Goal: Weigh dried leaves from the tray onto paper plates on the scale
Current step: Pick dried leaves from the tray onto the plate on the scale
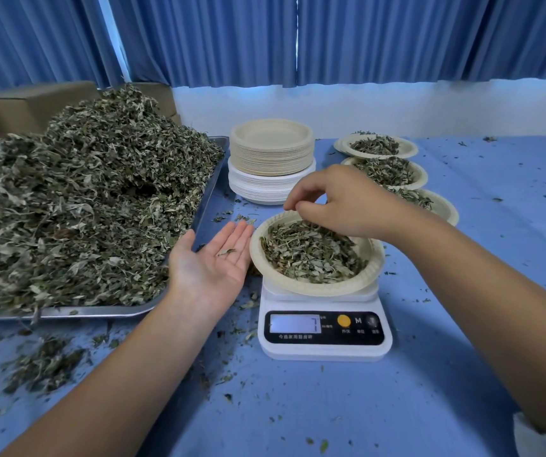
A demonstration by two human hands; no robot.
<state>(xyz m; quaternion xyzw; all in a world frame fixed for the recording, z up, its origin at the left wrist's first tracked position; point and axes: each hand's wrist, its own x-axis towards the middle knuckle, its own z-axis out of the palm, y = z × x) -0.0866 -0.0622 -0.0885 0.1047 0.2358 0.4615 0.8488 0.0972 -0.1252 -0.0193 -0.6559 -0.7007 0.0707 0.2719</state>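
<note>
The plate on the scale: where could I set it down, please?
Bare cloth lies right of the filled plates and in front of the scale, apart from crumbs. Crowded: tray left, plate stack behind.

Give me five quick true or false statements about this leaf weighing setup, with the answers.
1. The plate on the scale holds dried leaves. True.
2. The left hand lies palm up beside that plate. True.
3. The stack of empty plates stands on the tray. False: it stands on the table, beside the tray.
4. The right hand presses the scale's buttons. False: it is above the plate's far rim.
5. Three filled plates sit right of the stack. True.
</note>
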